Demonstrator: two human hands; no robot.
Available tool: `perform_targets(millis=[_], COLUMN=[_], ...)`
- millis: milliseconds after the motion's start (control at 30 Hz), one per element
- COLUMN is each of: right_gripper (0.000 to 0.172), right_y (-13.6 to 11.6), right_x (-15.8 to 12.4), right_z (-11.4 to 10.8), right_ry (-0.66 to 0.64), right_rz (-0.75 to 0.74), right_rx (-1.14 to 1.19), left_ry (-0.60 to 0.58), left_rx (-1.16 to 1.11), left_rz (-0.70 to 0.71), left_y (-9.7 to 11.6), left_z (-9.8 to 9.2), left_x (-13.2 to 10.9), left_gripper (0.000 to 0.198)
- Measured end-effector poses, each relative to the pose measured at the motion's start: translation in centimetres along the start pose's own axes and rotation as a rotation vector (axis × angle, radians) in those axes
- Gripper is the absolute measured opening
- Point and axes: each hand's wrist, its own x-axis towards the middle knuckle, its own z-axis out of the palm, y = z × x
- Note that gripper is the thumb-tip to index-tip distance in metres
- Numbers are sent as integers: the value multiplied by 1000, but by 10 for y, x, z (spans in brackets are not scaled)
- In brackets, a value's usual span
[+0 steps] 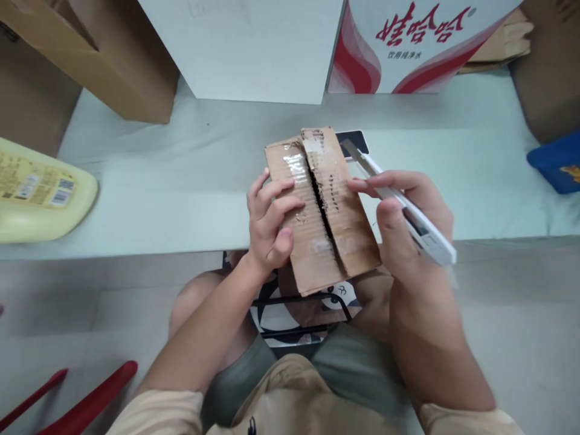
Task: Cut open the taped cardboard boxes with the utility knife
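A small brown cardboard box [312, 254] is held tilted over the table's front edge. A dark, ragged slit runs along its top between the two flaps, with bits of clear tape beside it. My left hand [270, 226] grips the box's left side, its fingers lying on the top flap. In my right hand [414, 226] is a white utility knife [421, 232], its blade out and pointing up and away to the left. The fingers of that hand reach the box's right flap, while the blade is clear of the slit.
Behind the box, a dark-screened phone [360, 144] lies on the pale green table [181, 199]. White cartons [254, 54] and a brown box [131, 72] stand at the back. A yellow bottle [49, 193] lies left; a blue container [557, 162] sits right.
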Motion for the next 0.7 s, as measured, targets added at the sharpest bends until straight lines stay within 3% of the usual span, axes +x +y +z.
perform_targets(millis=[267, 400, 567, 700], right_gripper=[38, 36, 34, 29], right_y=[29, 37, 41, 42], right_x=[13, 15, 15, 15], right_z=[-2, -5, -10, -13], right_ry=[148, 193, 183, 98], right_rz=[233, 268, 296, 273], right_rx=[475, 613, 679, 564], left_ry=[-1, -27, -44, -34], left_rx=[-77, -106, -94, -136], left_rz=[-72, -95, -116, -164], left_y=[-22, -25, -25, -23], left_z=[-7, -8, -8, -6], left_x=[6, 7, 7, 5], left_gripper=[43, 43, 44, 44])
